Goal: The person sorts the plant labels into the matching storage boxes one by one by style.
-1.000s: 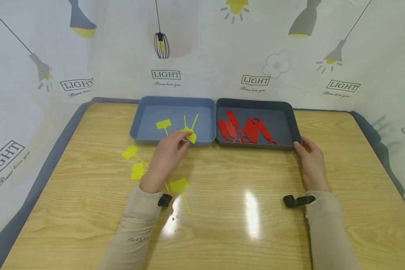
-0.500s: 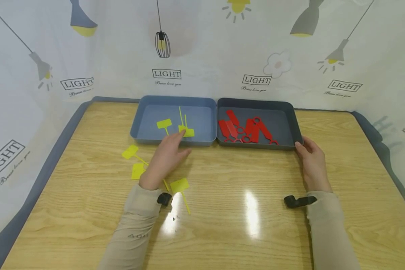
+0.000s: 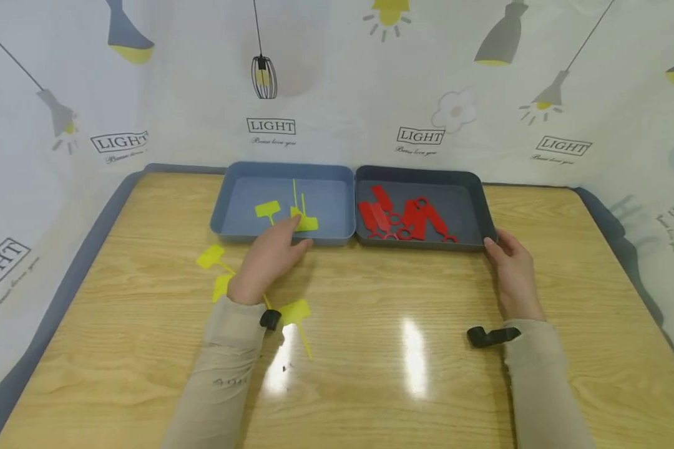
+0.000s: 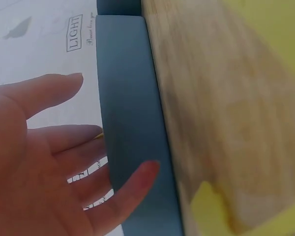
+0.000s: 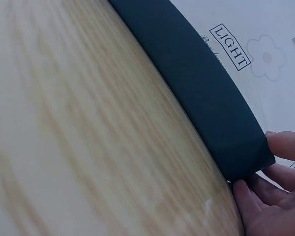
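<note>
My left hand reaches over the front rim of the blue tray, fingers extended and the thumb apart. Its index fingertip overlaps a small cluster of yellow T-shaped plant labels inside. Another yellow label lies to their left. In the left wrist view, the palm and spread fingers show beside the tray's wall. My right hand grips the front right corner of the dark grey tray, thumb at the rim. Several flat red tags with ring ends lie in that tray.
More yellow labels lie on the wooden table: one before the blue tray, one partly hidden by the left wrist, another right of it. A printed curtain hangs behind the trays, which stand side by side.
The left hand has let go of the yellow labels it pinched, and they lie in the blue tray. Its thumb and fingers have spread. The right hand stays at the dark tray's corner.
</note>
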The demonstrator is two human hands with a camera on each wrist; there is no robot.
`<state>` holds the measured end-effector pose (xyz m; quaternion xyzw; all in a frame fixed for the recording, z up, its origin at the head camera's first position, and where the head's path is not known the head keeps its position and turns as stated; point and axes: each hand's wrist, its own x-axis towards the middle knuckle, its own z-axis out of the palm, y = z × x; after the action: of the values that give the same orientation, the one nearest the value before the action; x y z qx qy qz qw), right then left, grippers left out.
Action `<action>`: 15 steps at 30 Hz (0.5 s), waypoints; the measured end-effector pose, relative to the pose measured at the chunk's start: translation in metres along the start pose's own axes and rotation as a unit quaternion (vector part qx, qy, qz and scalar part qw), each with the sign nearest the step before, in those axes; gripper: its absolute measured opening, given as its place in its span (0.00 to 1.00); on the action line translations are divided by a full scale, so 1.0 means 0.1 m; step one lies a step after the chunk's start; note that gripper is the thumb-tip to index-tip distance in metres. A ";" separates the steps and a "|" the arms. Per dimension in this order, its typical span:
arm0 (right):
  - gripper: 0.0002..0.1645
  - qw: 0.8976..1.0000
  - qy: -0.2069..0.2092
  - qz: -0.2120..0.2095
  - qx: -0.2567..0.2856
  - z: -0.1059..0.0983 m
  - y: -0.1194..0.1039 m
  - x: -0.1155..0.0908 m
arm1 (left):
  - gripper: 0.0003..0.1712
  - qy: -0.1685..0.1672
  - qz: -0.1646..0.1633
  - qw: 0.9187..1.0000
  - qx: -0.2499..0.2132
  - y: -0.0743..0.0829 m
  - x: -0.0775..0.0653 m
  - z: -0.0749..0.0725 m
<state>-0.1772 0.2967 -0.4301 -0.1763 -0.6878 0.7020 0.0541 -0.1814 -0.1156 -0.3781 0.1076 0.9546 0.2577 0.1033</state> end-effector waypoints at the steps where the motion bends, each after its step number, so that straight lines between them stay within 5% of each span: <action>1: 0.34 1.000 0.001 0.000 -0.001 0.00 0.00 0.00 | 0.37 -0.002 -0.004 1.000 0.007 0.01 0.01 -0.01; 7: 0.35 1.000 0.000 -0.005 -0.001 0.00 0.02 0.00 | 0.32 -0.010 -0.009 0.999 0.046 0.05 0.09 -0.04; 15: 0.35 1.000 -0.002 -0.001 -0.018 -0.01 0.00 -0.01 | 0.32 -0.052 -0.019 0.998 0.020 0.03 0.27 -0.04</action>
<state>-0.1764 0.2975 -0.4302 -0.1747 -0.7005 0.6901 0.0505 -0.2075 -0.1085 -0.3768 0.1047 0.9547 0.2311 0.1557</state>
